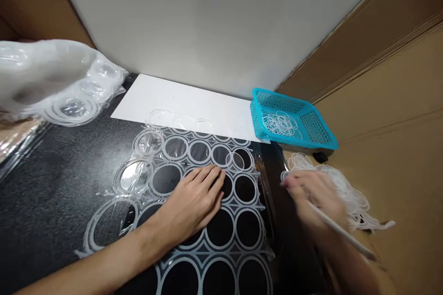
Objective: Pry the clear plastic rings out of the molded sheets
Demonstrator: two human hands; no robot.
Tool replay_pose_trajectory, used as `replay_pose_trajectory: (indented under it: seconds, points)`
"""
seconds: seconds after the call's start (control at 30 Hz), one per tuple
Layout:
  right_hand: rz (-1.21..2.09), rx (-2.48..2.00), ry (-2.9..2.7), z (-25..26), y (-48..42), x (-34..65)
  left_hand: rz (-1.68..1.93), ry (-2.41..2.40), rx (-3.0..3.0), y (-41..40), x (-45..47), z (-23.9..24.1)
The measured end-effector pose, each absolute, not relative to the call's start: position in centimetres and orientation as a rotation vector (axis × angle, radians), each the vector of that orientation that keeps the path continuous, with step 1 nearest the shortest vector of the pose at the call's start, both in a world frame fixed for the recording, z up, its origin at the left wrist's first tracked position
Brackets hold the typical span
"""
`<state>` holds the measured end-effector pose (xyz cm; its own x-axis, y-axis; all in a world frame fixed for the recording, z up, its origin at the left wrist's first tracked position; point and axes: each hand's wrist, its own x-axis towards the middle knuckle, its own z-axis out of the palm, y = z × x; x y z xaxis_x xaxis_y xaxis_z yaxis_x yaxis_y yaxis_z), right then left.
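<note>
My left hand [202, 193] lies flat, fingers stretched out, on a translucent sheet of round rubber rings [218, 207] joined in rows. One loose thin ring [235, 162] rests on the sheet just beyond its fingertips. Off the sheet's right side, my right hand [316, 196] is smeared by motion, closed around a slim white pen-like tool [341, 230] whose dark end points back towards me. By those fingers is a heap of thin white ring strips [339, 189]; whether the fingertips also pinch one is too blurred to tell.
A turquoise basket [294, 138] holding several thin white rings stands at the back right. A white board [194, 101] lies under the sheet's far edge. Plastic-wrapped ring sheets [62, 78] are piled at the left. Cardboard [391, 115] walls the right side, a pale panel [221, 23] the back.
</note>
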<state>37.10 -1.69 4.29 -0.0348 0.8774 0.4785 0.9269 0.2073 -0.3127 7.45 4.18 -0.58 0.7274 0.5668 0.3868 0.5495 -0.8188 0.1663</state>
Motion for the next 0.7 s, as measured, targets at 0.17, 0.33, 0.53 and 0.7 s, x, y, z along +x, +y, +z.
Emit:
replay_pose_trajectory:
  seconds: [0.17, 0.33, 0.53, 0.7]
  points:
    - [0.068, -1.6, -1.997, 1.0, 1.0, 30.1, 0.697, 0.919, 2.859, 4.4, 7.4, -0.6]
    - [0.134, -1.874, -1.771, 0.1, 2.2, 28.1, 0.734, 0.896, 2.862, 4.5, 7.3, -0.7]
    - [0.157, -1.834, -1.655, 1.4, 2.3, 28.3, 0.756, 0.893, 2.848, 4.6, 7.3, -0.9]
    - [-0.063, -2.013, -1.299, 4.2, -0.6, 37.3, 0.75, 0.883, 2.856, 4.6, 7.3, -1.1]
